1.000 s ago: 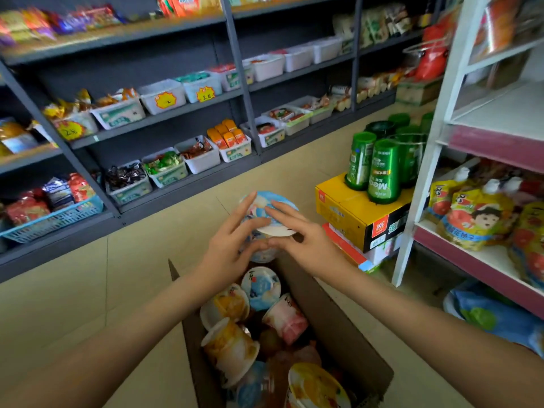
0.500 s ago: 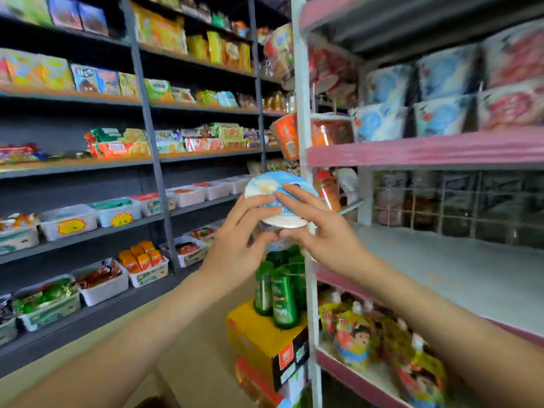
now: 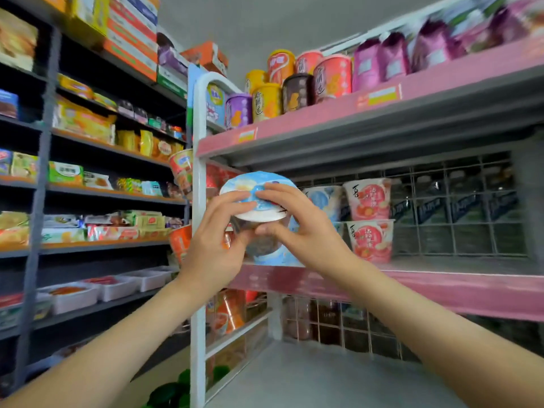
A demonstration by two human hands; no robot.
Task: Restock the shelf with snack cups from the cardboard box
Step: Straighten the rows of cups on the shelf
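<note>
Pink shelf (image 3: 441,293) behind; left hand (image 3: 212,248), right hand (image 3: 306,231) clasp snack cup (image 3: 250,181) (blue-white lid, see-through body).

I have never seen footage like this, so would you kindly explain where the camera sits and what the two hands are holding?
There is no machine here: a person wears a wide-angle camera on the head, so you look along both arms. The left hand and the right hand together grip a blue-lidded snack cup, held up at the pink shelf. On that shelf pink cups stand stacked two high, with blue cups beside them. The dark shelves on the left hold other snacks.
</note>
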